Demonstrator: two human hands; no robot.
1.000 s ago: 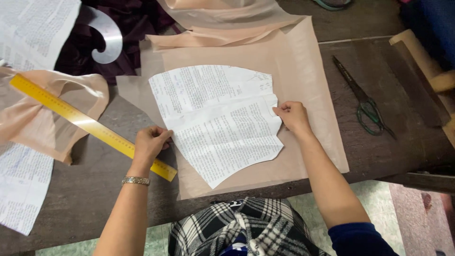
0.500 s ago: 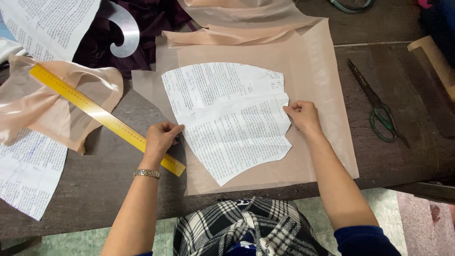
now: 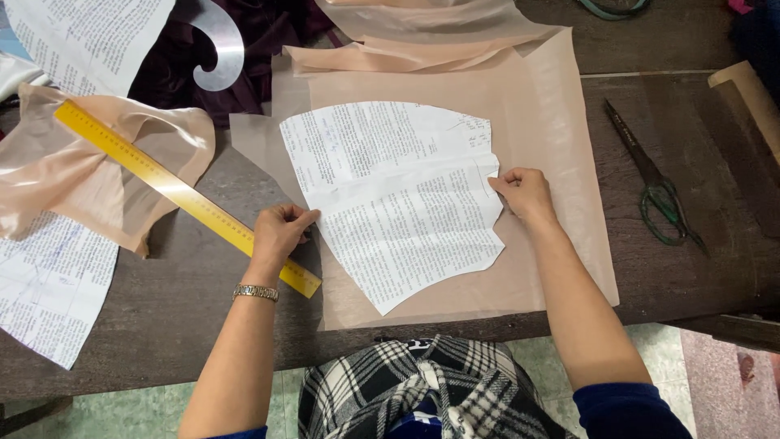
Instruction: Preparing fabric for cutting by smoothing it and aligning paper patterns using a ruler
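The paper pattern lies flat on the tan fabric, near the front edge of the bench, fanning from a wide curved top down to a point nearest the person. Its long axis runs from far-left to near-right. The left hand pinches its left edge, fingers closed on the paper; the right hand pinches the right edge likewise. Both hands are well apart, the pattern stretched between them. A yellow ruler runs slantwise just beside the left hand; scissors lie well right.
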